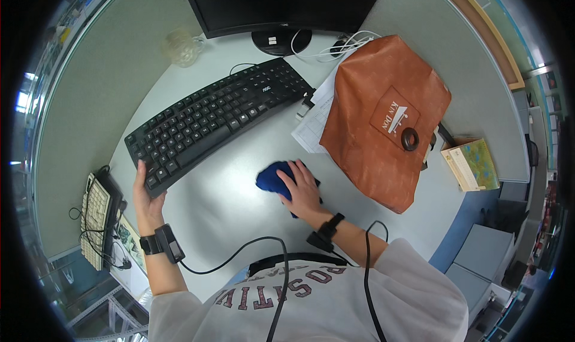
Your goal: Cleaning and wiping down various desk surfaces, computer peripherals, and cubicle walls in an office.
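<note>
My left hand (149, 197) grips the near left corner of a black computer keyboard (211, 122), the thumb on its top face and the fingers hidden beneath. The keyboard lies slantwise, its left end closer to me than its right. On the white desk (215, 198), my right hand (302, 190) presses with spread fingers on a crumpled dark blue cloth (272, 176); the palm covers part of it. Right of that hand lies a large brown leather-like bag (359, 149) with a dark ring on it. Each wrist wears a black strapped device with a cable.
A monitor (287, 9) stands at the back, with white cables (323, 52) beside its base. A glass mug (183, 49) is back left. Papers (314, 122) lie partly under the bag. Cream keyboards (96, 220) are stacked at left; a small box (469, 164) sits at right. Partitions flank the desk.
</note>
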